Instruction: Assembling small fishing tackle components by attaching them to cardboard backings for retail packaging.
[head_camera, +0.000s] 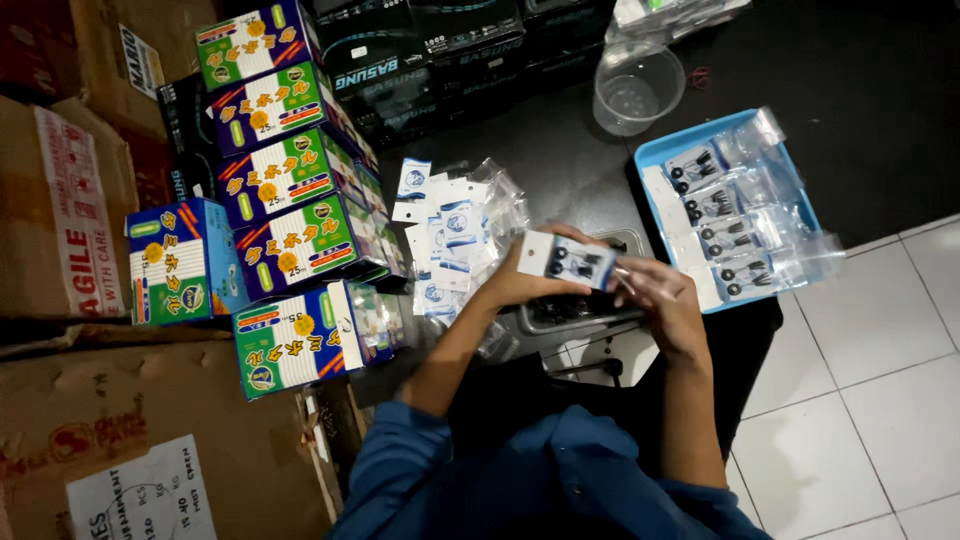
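Note:
My left hand (520, 285) and my right hand (668, 305) together hold a small white card with black fittings (568, 260), partly inside a clear plastic sleeve. The left hand grips the card's near edge; the right hand pinches the sleeve end. Beneath the hands lies a grey metal tool (580, 312), partly hidden. To the right sits a blue tray (652, 152) holding several bagged cards of the same kind (730, 215). Left of the hands is a loose pile of small blue-and-white cards (450, 235) and clear sleeves.
Stacked colourful small boxes (285, 215) stand at the left, with brown cartons (60, 210) behind them. Black boxes (440, 60) line the far side. A clear plastic cup (636, 88) stands near the tray. White floor tiles (880, 400) lie at the right.

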